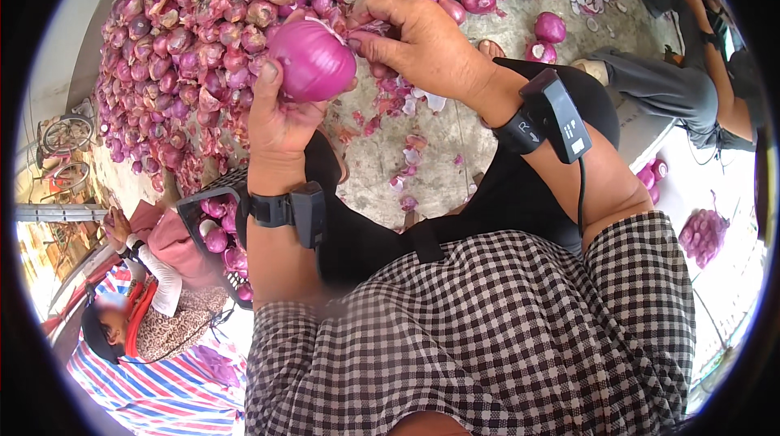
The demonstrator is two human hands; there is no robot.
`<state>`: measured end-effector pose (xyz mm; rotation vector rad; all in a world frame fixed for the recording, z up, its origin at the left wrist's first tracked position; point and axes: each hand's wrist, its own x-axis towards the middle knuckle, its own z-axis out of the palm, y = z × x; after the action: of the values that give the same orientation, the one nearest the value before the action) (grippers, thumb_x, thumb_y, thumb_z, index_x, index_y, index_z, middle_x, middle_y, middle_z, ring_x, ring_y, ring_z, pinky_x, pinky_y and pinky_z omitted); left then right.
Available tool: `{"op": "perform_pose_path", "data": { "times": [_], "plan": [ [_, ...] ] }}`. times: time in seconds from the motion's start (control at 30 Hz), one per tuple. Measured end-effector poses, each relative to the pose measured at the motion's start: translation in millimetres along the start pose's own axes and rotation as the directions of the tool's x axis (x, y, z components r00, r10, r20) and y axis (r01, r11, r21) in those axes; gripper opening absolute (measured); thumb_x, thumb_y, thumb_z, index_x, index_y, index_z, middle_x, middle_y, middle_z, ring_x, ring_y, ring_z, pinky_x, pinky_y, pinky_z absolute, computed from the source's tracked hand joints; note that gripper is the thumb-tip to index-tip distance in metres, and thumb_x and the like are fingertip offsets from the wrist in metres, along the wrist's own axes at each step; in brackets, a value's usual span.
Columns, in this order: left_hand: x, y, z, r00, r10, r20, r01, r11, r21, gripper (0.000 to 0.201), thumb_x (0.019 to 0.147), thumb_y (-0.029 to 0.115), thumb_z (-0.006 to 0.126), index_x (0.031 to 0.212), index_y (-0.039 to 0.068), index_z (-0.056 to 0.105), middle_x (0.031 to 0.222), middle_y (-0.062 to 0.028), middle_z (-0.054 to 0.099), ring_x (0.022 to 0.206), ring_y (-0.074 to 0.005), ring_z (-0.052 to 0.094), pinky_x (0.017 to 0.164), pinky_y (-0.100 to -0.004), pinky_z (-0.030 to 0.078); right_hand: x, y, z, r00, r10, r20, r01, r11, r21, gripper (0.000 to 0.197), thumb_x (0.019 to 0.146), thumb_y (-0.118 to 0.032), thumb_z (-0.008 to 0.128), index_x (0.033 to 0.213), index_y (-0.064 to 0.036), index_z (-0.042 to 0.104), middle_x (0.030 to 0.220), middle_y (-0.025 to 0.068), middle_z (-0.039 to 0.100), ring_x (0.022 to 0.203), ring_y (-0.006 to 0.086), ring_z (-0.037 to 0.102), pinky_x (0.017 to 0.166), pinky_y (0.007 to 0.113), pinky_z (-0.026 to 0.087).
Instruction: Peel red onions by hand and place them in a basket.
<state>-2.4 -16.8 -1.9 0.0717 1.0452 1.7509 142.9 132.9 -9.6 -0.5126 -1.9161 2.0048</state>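
A large, smooth purple-red onion (315,60) rests in my left hand (280,121), whose thumb and fingers wrap round it from below. Close to the onion's upper right side, my right hand (435,50) has thumb and forefinger pinched together on a thin scrap of dry onion skin (379,28). White root threads or loose skin show along the onion's top edge. Beyond both hands lies a big heap of unpeeled red onions (183,42). Peeled-off onion skins (410,161) are scattered over the concrete between my knees.
A dark plastic crate (192,210) with shiny onions stands by my left forearm. Two onions (550,28) lie on the floor ahead right. Co-workers sit at the left (183,253) and right (691,86). Behind my right arm is a filled net bag (704,238). Bicycles (67,135) stand far left.
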Motion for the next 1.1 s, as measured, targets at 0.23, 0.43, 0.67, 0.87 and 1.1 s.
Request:
{"op": "perform_pose_path", "data": {
  "times": [0.23, 0.43, 0.67, 0.87, 1.1],
  "plan": [
    [3.1, -2.2, 6.4, 0.990, 0.036, 0.134, -0.075, 0.952, 0.296, 0.080, 0.073, 0.035, 0.076, 0.134, 0.001, 0.038, 0.116, -0.0093, 0.054, 0.106, -0.0218, 0.057, 0.094, -0.0392, 0.049, 2.7, 14.8, 1.8, 0.953, -0.302, -0.035, 0.288, 0.932, -0.218, 0.007, 0.087, -0.003, 0.061, 0.094, -0.0005, 0.059, 0.076, 0.0004, 0.058, 0.068, 0.0053, 0.053, 0.061, 0.021, 0.044],
    [-0.8, -4.9, -0.8, 0.995, -0.033, 0.092, 0.032, 0.999, 0.016, 0.084, 0.070, 0.044, 0.076, 0.133, 0.002, 0.039, 0.115, -0.0098, 0.054, 0.102, -0.0242, 0.059, 0.087, -0.0406, 0.053, 4.0, 8.7, -6.7, 0.961, -0.099, 0.258, -0.081, 0.790, 0.607, 0.013, 0.091, -0.007, 0.056, 0.102, -0.0015, 0.060, 0.074, -0.0011, 0.058, 0.063, 0.0070, 0.053, 0.056, 0.023, 0.044],
    [-1.0, 7.6, 7.7, 0.954, -0.116, 0.275, 0.071, 0.983, 0.169, 0.098, 0.065, 0.060, 0.073, 0.134, 0.001, 0.035, 0.121, -0.0188, 0.052, 0.100, -0.0358, 0.058, 0.058, -0.0443, 0.055, 3.2, 5.0, -9.1, 0.951, -0.306, 0.050, 0.299, 0.947, 0.115, 0.032, 0.085, 0.000, 0.055, 0.116, -0.0060, 0.056, 0.097, 0.0017, 0.056, 0.072, 0.0088, 0.050, 0.062, 0.023, 0.044],
    [-5.1, 1.4, -8.0, 0.993, -0.071, 0.096, 0.052, 0.981, 0.188, 0.098, 0.066, 0.059, 0.072, 0.134, -0.001, 0.035, 0.119, -0.0214, 0.052, 0.099, -0.0369, 0.060, 0.056, -0.0427, 0.056, -3.5, -12.4, -11.3, 0.926, -0.313, 0.209, 0.345, 0.929, -0.136, 0.045, 0.078, 0.004, 0.061, 0.122, -0.0086, 0.055, 0.114, 0.0008, 0.054, 0.079, 0.0088, 0.052, 0.071, 0.023, 0.047],
    [-0.6, -4.2, -6.2, 0.983, -0.146, 0.113, 0.110, 0.954, 0.278, 0.093, 0.072, 0.058, 0.067, 0.132, -0.005, 0.035, 0.114, -0.0237, 0.055, 0.093, -0.0412, 0.062, 0.050, -0.0378, 0.055, -1.1, 0.7, -11.8, 0.951, -0.264, 0.159, 0.276, 0.960, -0.057, 0.033, 0.081, -0.002, 0.066, 0.113, -0.0052, 0.058, 0.099, 0.0020, 0.060, 0.080, 0.0097, 0.055, 0.072, 0.025, 0.048]
  ]
}}
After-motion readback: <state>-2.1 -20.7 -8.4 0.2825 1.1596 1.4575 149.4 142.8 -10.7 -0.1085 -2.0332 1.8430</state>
